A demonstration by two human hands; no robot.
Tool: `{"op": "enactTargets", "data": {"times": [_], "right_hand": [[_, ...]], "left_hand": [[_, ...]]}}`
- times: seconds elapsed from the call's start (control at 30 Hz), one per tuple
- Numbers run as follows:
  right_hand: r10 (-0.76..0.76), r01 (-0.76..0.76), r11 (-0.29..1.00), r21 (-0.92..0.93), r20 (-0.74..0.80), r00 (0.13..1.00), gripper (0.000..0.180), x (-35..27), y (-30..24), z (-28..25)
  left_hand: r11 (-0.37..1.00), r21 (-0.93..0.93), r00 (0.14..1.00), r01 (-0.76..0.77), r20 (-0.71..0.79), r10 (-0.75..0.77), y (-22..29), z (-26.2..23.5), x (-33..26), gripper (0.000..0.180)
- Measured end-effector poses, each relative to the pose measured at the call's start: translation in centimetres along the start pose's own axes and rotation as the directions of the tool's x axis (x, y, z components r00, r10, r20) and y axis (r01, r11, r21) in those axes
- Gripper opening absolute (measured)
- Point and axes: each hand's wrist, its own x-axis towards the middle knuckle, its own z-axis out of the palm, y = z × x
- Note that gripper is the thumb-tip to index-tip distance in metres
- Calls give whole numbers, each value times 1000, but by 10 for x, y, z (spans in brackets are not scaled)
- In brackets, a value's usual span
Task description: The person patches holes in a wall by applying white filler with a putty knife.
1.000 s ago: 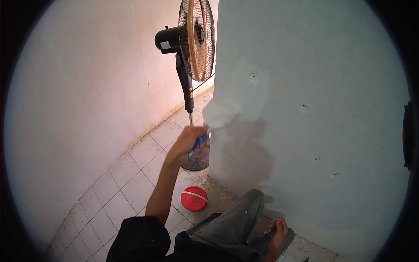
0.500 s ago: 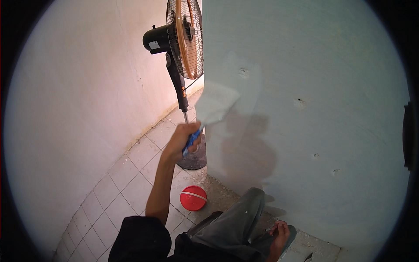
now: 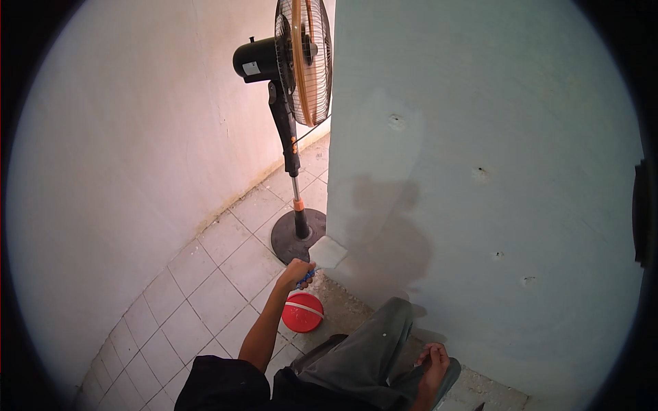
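My left hand is closed around the blue handle of a wide putty knife. The knife's broad whitish blade overlaps the lower left edge of the pale green wall; I cannot tell whether it touches. Just below that hand, a round red container with a white strip across it stands on the floor. Over my bent knee, at the lower right, my right hand rests with curled fingers and nothing visible in them. A damp-looking paler patch surrounds the upper hole in the wall.
A black standing fan with a round dark base stands beyond the wall's left edge. To the left rises a whitish wall over a tiled floor. More chipped holes mark the green wall. Debris lies along its foot.
My left hand has moved down with the putty knife, from beside the wall's middle to just above the red container. My right hand stays over the knee. The view has shifted slightly.
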Motion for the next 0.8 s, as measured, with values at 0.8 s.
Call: {"op": "enactTargets", "data": {"times": [0.8], "right_hand": [[15,-11,997,77,-55,998,17,-8,14,-33]], "left_hand": [[721,-50,712,-691,125,691,252,46,-181,38]]}}
